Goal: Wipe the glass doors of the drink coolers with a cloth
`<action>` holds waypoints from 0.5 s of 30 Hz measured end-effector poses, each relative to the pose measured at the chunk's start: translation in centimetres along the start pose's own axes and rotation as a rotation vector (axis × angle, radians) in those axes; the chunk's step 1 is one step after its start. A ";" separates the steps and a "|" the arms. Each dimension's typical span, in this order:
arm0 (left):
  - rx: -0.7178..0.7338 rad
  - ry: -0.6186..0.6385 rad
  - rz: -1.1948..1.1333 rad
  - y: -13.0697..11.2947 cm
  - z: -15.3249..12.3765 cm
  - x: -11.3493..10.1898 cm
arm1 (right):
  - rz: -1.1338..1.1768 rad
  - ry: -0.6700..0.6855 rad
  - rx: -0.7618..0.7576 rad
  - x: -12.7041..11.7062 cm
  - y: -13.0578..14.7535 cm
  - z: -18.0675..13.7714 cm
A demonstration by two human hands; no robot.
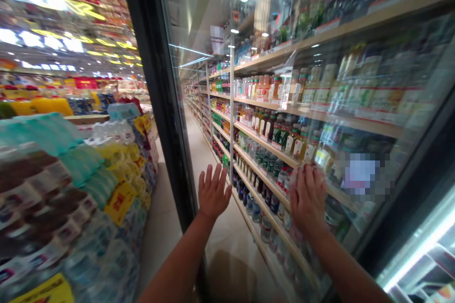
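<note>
A tall glass cooler door [213, 118] with a black frame fills the middle of the head view. My left hand [213, 194] lies flat on the glass near its left edge, fingers spread. My right hand [307, 196] presses flat on the same pane further right, fingers together and pointing up. Neither hand holds anything. Behind and mirrored in the glass I see wooden shelves [270, 144] packed with several drink bottles [284, 135].
Stacked packs of bottled water and drinks with yellow price tags [121, 199] stand at the left. A narrow aisle floor [163, 218] runs between the stack and the door. A lit cooler edge [419, 255] shows at the lower right. Bright shop signs hang at the far left.
</note>
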State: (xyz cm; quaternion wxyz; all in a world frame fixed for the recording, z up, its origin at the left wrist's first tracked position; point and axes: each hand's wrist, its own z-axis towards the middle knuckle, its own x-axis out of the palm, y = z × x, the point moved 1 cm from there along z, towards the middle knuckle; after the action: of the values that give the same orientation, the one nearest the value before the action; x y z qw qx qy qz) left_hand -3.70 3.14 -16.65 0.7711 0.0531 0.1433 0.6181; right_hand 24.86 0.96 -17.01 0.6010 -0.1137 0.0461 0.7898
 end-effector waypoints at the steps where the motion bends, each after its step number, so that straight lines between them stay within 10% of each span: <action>1: 0.000 -0.003 0.000 0.0 0.0 0.0 | 0.003 0.020 -0.034 0.1 0.0 -1.0; 15: -0.001 -0.012 0.006 0.0 0.1 -0.1 | -0.012 0.021 -0.014 -0.6 -3.3 -3.0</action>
State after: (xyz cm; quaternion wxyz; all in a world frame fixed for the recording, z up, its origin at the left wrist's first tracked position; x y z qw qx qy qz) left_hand -3.69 3.01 -16.58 0.7701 0.0567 0.1384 0.6201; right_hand 28.59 0.70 -19.61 0.6044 -0.1263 0.0462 0.7853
